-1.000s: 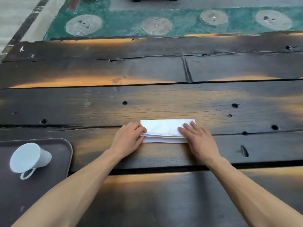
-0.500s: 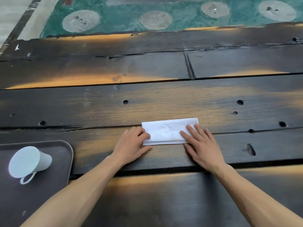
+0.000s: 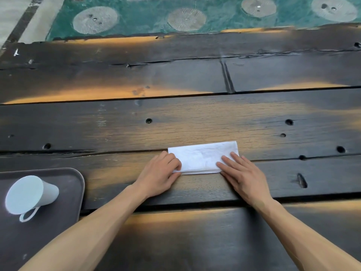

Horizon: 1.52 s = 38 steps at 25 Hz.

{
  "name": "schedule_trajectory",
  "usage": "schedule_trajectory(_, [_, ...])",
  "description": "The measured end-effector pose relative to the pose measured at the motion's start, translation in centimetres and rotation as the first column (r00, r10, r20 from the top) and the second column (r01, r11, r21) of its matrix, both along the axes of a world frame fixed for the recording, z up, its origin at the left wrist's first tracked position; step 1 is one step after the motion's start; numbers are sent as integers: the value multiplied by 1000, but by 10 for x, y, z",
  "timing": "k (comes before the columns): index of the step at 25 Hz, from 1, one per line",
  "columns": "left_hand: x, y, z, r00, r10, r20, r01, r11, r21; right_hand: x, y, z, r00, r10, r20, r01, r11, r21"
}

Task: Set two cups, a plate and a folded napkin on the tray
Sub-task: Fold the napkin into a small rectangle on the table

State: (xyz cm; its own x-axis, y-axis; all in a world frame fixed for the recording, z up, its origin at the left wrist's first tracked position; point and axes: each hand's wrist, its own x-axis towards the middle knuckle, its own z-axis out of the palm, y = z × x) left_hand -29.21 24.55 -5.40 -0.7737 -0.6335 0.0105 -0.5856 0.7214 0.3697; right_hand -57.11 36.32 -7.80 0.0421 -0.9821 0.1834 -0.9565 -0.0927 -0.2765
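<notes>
A white folded napkin (image 3: 202, 157) lies flat on the dark wooden table, a long rectangle. My left hand (image 3: 160, 174) pinches its left end between thumb and curled fingers. My right hand (image 3: 243, 174) lies flat on its right end, fingers spread and pressing down. At the lower left a dark tray (image 3: 64, 192) holds one white cup (image 3: 29, 194) with its handle toward me. No second cup or plate is in view.
The table is made of dark planks (image 3: 195, 124) with gaps, cracks and small holes. Beyond its far edge lies a green floor with round pale patterns (image 3: 186, 18).
The napkin and both hands stay in almost the same place. My left thumb has closed onto the napkin's left end, and the view has shifted slightly.
</notes>
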Motion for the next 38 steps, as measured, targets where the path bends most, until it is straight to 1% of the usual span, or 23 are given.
schedule_trajectory(3, [0, 2, 2, 987, -46, 155, 54, 997, -51, 4, 3, -1, 1000, -9, 2, 9, 1000, -1])
schedule_trajectory(4, [-1, 4, 2, 983, -37, 181, 51, 996, -75, 6, 3, -1, 1000, -23, -15, 23, 1000, -13])
schedule_trajectory(5, [-4, 6, 3, 984, -9, 176, 25, 995, -92, 10, 1, 1, 999, -44, -30, 43, 998, -35])
schedule_trajectory(7, [-16, 8, 8, 989, 117, 86, -107, 989, -106, 18, -9, 7, 997, -76, -31, 72, 992, -102])
schedule_trajectory(9, [-37, 5, 11, 960, 275, -54, -279, 952, -125, 29, -29, 15, 997, -82, -13, 80, 989, -125])
schedule_trajectory(10, [-49, 1, 13, 938, 333, -96, -344, 929, -136, 35, -42, 20, 997, -83, -6, 82, 991, -109])
schedule_trajectory(11, [-61, -3, 13, 923, 371, -102, -383, 915, -130, 40, -54, 24, 996, -89, 5, 89, 994, -59])
schedule_trajectory(12, [-72, -5, 13, 917, 393, -72, -399, 911, -103, 43, -65, 27, 995, -102, 18, 101, 994, 28])
schedule_trajectory(14, [-89, -2, 4, 920, 390, 31, -388, 920, -46, 48, -78, 27, 992, -129, 18, 122, 968, 220])
schedule_trajectory(15, [-93, 2, -3, 924, 374, 74, -372, 927, -45, 49, -78, 22, 992, -124, -8, 122, 955, 271])
schedule_trajectory(18, [-92, 12, -21, 925, 323, 198, -313, 946, -78, 48, -68, 5, 994, -60, -90, 85, 950, 301])
schedule_trajectory(20, [-89, 16, -27, 918, 311, 247, -291, 950, -113, 45, -63, -3, 989, -57, -138, 96, 952, 292])
schedule_trajectory(23, [-85, 18, -31, 912, 305, 275, -279, 952, -129, 44, -61, -10, 979, -43, -202, 104, 949, 299])
schedule_trajectory(27, [-79, 17, -31, 906, 302, 297, -289, 953, -88, 33, -63, -11, 979, -17, -201, 79, 949, 307])
schedule_trajectory(31, [-68, 18, -36, 882, 332, 334, -324, 943, -81, 4, -52, -12, 980, -96, -175, 148, 939, 311])
schedule_trajectory(38, [-56, 20, -38, 886, 375, 274, -364, 927, -90, -5, -48, -15, 982, -103, -155, 149, 935, 321])
